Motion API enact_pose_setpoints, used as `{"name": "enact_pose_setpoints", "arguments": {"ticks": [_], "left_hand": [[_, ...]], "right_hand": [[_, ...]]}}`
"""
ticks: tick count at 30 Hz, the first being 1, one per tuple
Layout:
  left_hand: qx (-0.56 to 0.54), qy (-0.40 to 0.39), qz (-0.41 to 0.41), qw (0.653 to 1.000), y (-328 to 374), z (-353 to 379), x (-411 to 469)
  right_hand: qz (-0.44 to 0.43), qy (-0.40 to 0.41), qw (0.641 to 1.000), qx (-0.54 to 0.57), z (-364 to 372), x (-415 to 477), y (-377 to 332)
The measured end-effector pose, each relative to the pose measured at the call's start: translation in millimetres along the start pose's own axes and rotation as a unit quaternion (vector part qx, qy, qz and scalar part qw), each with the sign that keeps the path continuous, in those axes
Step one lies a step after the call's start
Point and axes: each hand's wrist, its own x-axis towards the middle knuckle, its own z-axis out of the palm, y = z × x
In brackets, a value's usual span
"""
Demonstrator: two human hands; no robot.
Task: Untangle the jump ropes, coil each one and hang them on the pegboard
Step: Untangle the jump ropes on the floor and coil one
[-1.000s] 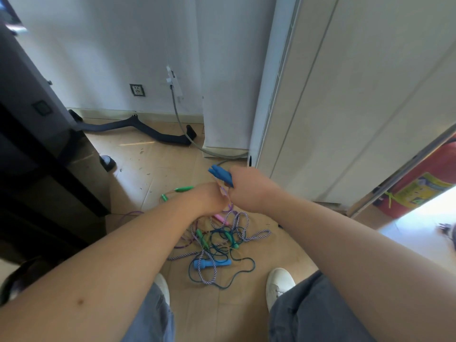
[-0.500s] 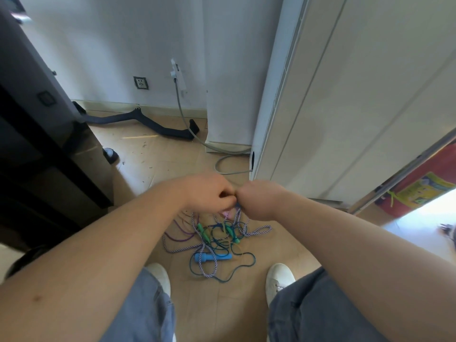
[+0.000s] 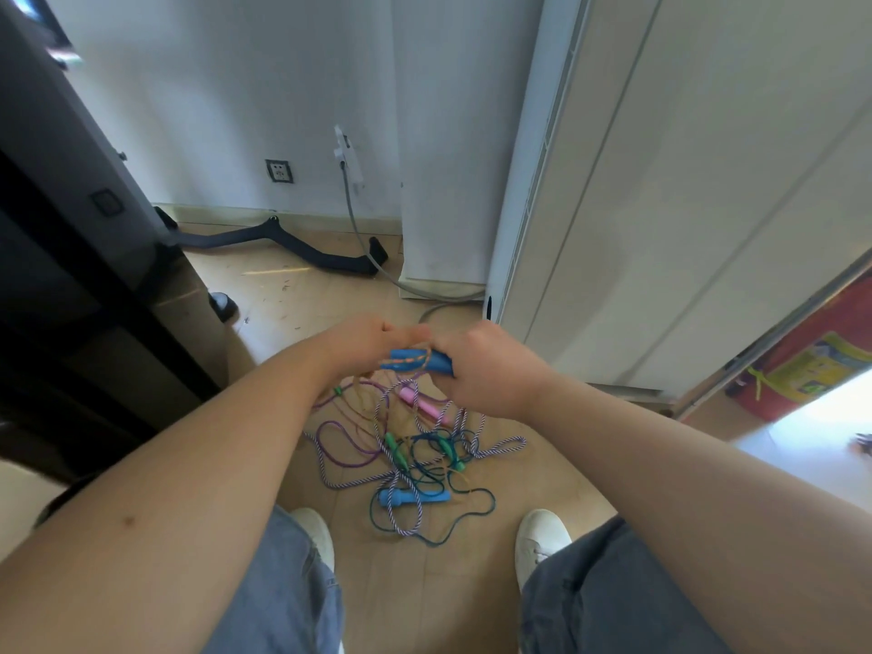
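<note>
Sprawling over the wooden floor between the person's white shoes is the tangle of jump ropes, purple, teal and striped cords all knotted up, with a pink handle poking out the far side. Both hands are up close together right above the pile. The right hand grips a blue handle, and the left hand pinches the orange cord wound round it.
</note>
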Motion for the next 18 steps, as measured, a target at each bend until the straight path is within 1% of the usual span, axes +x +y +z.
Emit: {"name": "enact_pose_setpoints", "arguments": {"ticks": [1,2,5,7,9,11,14,16,18], "left_hand": [[0.021,-0.008,-0.021,1.000,-1,2,2],[0.017,-0.008,-0.033,0.999,-1,6,4],[-0.090,0.013,-0.043,0.995,9,22,4],[-0.082,0.046,-0.012,0.995,16,31,5],[-0.025,0.070,0.042,0.996,21,36,4],[0.043,0.074,0.108,0.990,23,38,0],[0.134,0.053,0.208,0.967,22,35,-5],[0.191,0.024,0.269,0.944,18,30,-8],[0.218,0.011,0.309,0.926,16,25,-11]], "right_hand": [[0.013,0.007,1.000,0.006,-2,0,0],[0.032,0.019,0.999,0.018,-3,-1,1],[0.114,0.060,0.990,0.060,-5,1,2],[0.181,0.088,0.975,0.094,-6,5,7],[0.236,0.093,0.962,0.097,-5,8,12],[0.275,0.065,0.957,0.068,-2,10,18],[0.312,0.005,0.950,0.031,2,10,26],[0.303,-0.059,0.951,-0.023,3,7,27],[0.273,-0.121,0.952,-0.072,4,3,24]]}}
